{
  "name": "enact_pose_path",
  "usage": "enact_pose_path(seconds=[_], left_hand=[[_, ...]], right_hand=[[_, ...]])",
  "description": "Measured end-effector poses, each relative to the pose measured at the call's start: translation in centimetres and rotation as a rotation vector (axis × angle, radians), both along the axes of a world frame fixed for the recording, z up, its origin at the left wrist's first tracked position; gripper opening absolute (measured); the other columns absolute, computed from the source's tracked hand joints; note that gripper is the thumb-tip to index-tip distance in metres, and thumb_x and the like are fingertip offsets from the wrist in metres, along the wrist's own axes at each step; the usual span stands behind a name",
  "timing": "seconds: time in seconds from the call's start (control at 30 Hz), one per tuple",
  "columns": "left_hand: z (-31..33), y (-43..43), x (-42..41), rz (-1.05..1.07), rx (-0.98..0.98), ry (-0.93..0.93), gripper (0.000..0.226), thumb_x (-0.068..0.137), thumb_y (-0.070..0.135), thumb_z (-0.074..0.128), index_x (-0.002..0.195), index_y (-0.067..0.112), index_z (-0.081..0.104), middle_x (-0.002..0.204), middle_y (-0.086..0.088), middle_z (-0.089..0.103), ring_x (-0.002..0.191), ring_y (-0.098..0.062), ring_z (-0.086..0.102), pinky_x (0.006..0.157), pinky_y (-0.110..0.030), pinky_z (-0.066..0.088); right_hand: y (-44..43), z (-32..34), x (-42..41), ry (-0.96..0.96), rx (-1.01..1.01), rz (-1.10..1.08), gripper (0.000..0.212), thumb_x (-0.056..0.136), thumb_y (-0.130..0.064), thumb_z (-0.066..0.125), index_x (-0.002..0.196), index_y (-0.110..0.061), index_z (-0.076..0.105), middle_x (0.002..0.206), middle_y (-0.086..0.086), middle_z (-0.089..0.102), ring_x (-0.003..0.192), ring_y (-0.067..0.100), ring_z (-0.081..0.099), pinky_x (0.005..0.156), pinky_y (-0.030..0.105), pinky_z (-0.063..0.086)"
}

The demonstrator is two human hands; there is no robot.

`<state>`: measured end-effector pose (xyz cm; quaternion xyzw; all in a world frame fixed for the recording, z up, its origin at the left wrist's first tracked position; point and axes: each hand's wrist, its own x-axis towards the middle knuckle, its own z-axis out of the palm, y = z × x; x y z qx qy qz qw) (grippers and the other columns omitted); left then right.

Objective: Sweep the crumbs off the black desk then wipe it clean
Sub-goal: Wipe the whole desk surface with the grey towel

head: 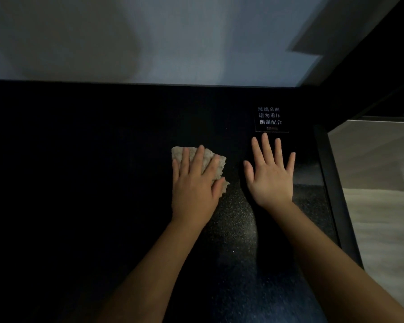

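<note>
Cloth (219, 163), beige and nubbly, lies crumpled flat on the black desk (79, 159), roughly centre of view, a bit right of the desk's middle. Left hand (194, 187) sits palm-down on top of it, fingers (200, 159) straight and slightly spread, pressing the cloth to the surface; nothing curled round it, and cloth edges stick out past the fingertips and beside the thumb. Right hand (272, 173) is just beside, palm-down, flat on bare desk, all fingers straight and fanned wide, holding nothing. The two hands are near each other but apart, with a strip of desk between them. Just beyond the right fingertips, a small clear sign (271, 118) with white Chinese characters stands on the desk. Both forearms are bare and reach in from the lower edge. The desk is very dark on the left; a lit patch between and below the hands shows fine speckle, and I cannot tell whether that is crumbs or surface texture. A black raised rim (331, 183) runs along the desk's right edge. A pale wall (149, 38) is behind the desk, and light wood-look floor (383, 229) lies at right.
</note>
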<state>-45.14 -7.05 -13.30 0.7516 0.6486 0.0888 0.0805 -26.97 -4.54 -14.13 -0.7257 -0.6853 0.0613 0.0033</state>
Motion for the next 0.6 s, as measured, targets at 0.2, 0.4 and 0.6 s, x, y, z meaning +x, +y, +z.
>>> enact_pose_path(seconds=[0.2,0.4,0.6], left_hand=[[0.1,-4.3,-1.4,-0.119,0.018,0.001,0.047,0.096,0.038,0.035,0.138,0.022,0.047,0.152,-0.007,0.033,0.142,-0.029,0.025,0.115,-0.051,0.023],[0.6,-2.1,-4.1,0.254,-0.012,-0.012,0.048,0.095,0.034,0.036,0.14,0.019,0.044,0.151,-0.01,0.032,0.142,-0.032,0.024,0.115,-0.053,0.022],[0.1,-7.3,2.3,-0.153,0.026,-0.053,0.056,0.085,0.02,0.064,0.138,0.022,0.046,0.152,-0.007,0.033,0.142,-0.029,0.026,0.114,-0.051,0.026]], right_hand=[[0.0,0.4,-0.1,0.004,-0.034,-0.006,0.065,0.093,-0.054,0.006,0.153,-0.027,0.004,0.161,0.0,-0.001,0.147,0.025,-0.007,0.117,0.056,-0.001],[-3.2,0.5,-0.2,0.007,-0.025,-0.013,0.064,0.095,-0.053,0.009,0.153,-0.027,0.005,0.161,0.0,-0.001,0.147,0.024,-0.009,0.117,0.055,-0.003],[-5.2,0.3,0.1,-0.001,-0.024,-0.004,0.063,0.096,-0.054,0.011,0.153,-0.027,0.006,0.161,0.0,0.001,0.147,0.023,-0.009,0.117,0.055,-0.001]])
